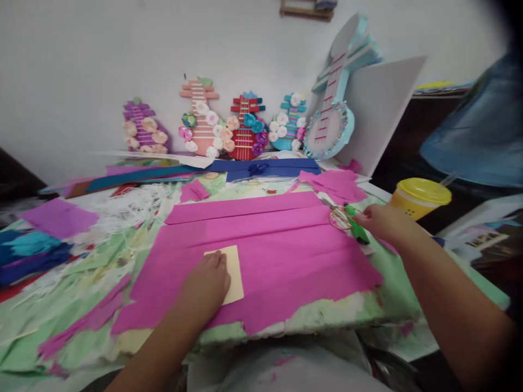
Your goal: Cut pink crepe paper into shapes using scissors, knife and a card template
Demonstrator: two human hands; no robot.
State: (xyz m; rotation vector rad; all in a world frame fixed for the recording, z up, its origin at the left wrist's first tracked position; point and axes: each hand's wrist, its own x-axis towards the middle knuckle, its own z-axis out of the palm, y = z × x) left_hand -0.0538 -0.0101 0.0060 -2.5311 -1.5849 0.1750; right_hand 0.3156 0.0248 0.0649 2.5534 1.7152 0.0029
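Note:
A large sheet of magenta crepe paper [281, 245], with long fold lines across it, lies on the table before me. My left hand [210, 277] rests on a small pale yellow card [235, 272] on top of that sheet, fingers laid over its left part. At the sheet's right edge, my right hand [379, 220] has its fingertips closed at the handle end of gold-handled scissors [339, 218]. A green tool [359, 231], perhaps a cutter, lies right beside the scissors, partly under them. The exact grip of the right fingers is small and blurred.
Several decorated paper guitars [245, 128] lean against the wall, with a larger pale blue one [333, 114] at right. A yellow-lidded cup [423, 196] stands beyond my right hand. Magenta scraps [335, 185], white shredded strips [134, 209] and blue paper [273, 166] surround the sheet.

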